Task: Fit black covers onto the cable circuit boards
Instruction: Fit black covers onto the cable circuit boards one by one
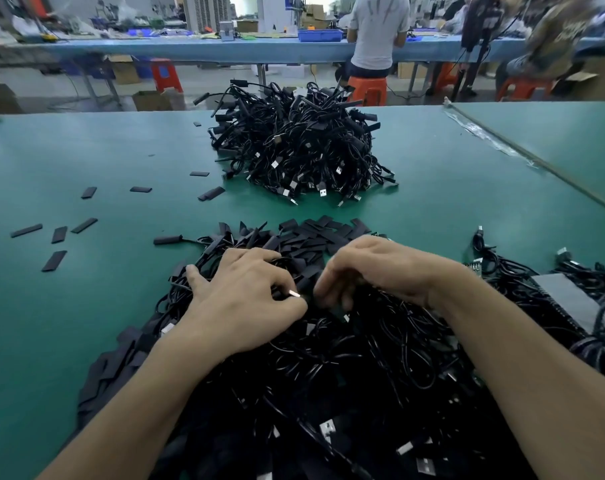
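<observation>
My left hand (pixel 245 299) lies on a near heap of black cables (pixel 346 375) and pinches a cable end with a small bright metal tip (pixel 293 294) between thumb and fingers. My right hand (pixel 374 271) is just to its right, fingers curled down onto a black piece (pixel 306 287) between the two hands; what it holds is hidden. A spread of flat black covers (pixel 315 237) lies just beyond both hands.
A large pile of finished-looking black cables (pixel 301 150) sits mid-table on the green mat (pixel 86 150). Loose covers (pixel 58 233) are scattered at left. More cables and a grey block (pixel 568 299) are at right. People sit at a far bench.
</observation>
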Tool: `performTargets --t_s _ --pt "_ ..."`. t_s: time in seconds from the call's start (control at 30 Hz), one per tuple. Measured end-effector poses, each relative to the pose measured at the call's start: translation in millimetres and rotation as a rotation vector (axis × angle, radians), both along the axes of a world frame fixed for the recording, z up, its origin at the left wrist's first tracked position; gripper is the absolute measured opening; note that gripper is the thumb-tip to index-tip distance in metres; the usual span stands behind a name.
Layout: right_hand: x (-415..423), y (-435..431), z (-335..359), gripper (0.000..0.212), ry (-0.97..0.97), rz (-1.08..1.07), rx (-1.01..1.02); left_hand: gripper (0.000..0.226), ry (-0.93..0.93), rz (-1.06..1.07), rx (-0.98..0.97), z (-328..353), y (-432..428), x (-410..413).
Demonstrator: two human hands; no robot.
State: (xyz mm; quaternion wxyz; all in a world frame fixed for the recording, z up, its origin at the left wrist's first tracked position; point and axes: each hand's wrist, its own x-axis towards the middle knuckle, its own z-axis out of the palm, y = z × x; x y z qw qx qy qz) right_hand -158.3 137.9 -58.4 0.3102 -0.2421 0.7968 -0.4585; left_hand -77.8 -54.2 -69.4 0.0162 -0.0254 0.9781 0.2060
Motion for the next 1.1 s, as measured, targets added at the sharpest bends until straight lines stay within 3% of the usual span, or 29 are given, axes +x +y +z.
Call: performTargets --t_s 0.07,0.2,0.3,0.4,0.5,0.57,0.73,0.87,1.1 --pt "-5 -6 -5 0.01 0.178 -0.028 0.176 0.015 0.024 0.018 0.042 1 0 0" --pt "-10 -27 -5 0.039 0.461 0.033 0.507 0.025 0.066 0.022 0.089 4 0 1" --pt "-8 -38 -2 0.058 0.436 0.114 0.588 0.039 0.086 0.015 0.154 9 -1 3" --pt "-8 -39 -9 0.104 0.459 0.172 0.729 0.047 0.086 0.017 0.201 13 -1 4" --pt "-6 -41 -14 0.121 0.431 0.171 0.678 0.052 0.09 0.017 0.254 16 -1 4" --pt "-4 -44 -17 0.116 0.408 0.13 0.596 0.046 0.107 0.038 0.344 18 1 4" --pt "1 -56 -20 0.083 0.454 0.093 0.498 0.025 0.201 0.155 0.489 16 7 3" --pt "-1 -53 -11 0.057 0.411 0.147 0.312 0.029 0.223 0.173 0.413 15 6 4" --pt "-9 -35 -8 0.018 0.293 0.117 0.264 0.029 0.228 0.161 0.313 12 3 3"
